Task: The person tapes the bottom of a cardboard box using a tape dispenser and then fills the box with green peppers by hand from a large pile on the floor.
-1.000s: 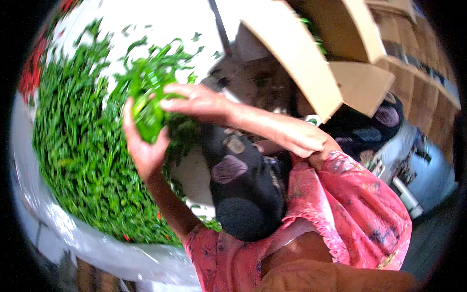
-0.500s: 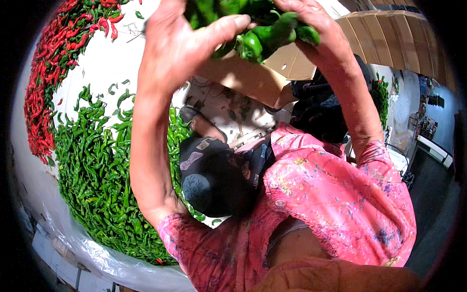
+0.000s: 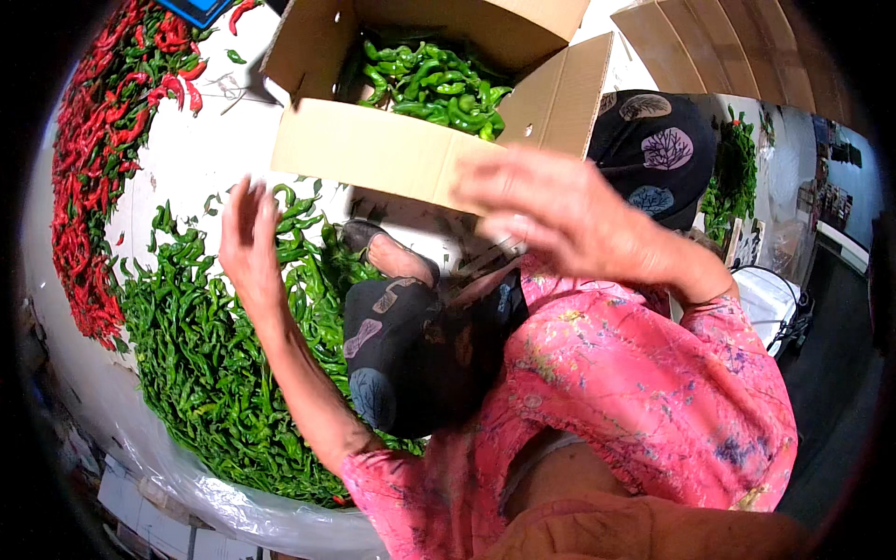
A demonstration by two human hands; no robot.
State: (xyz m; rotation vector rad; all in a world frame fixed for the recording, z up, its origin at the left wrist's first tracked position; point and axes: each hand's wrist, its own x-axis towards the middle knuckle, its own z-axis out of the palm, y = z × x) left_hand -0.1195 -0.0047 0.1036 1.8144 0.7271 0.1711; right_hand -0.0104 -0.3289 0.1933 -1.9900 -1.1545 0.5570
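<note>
- The cardboard box (image 3: 364,145) runs out of view at the upper edge, so its far side is cut off.
- Inside it lie green chili peppers (image 3: 448,89); the near flap and walls may hide more, and their depth cannot be made out.
- The right hand (image 3: 583,219) is blurred, its fingers loosely extended with nothing visible between them. They cover the right end of the near flap; whether they touch it I cannot tell.
- The left hand (image 3: 250,257) is raised, blurred at the tips, its fingers slightly curled, apart and seemingly empty.
- The boxed peppers lie beyond both hands: up and left of the right fingers, up and right of the left ones.
- A broad green pepper pile (image 3: 215,373) spreads below and around the left hand, partly hidden by the forearm and the dark-trousered knee (image 3: 401,364).
- A red pepper heap (image 3: 89,205), mixed with green, lies far left; a blue object (image 3: 198,7) above it is cropped.
</note>
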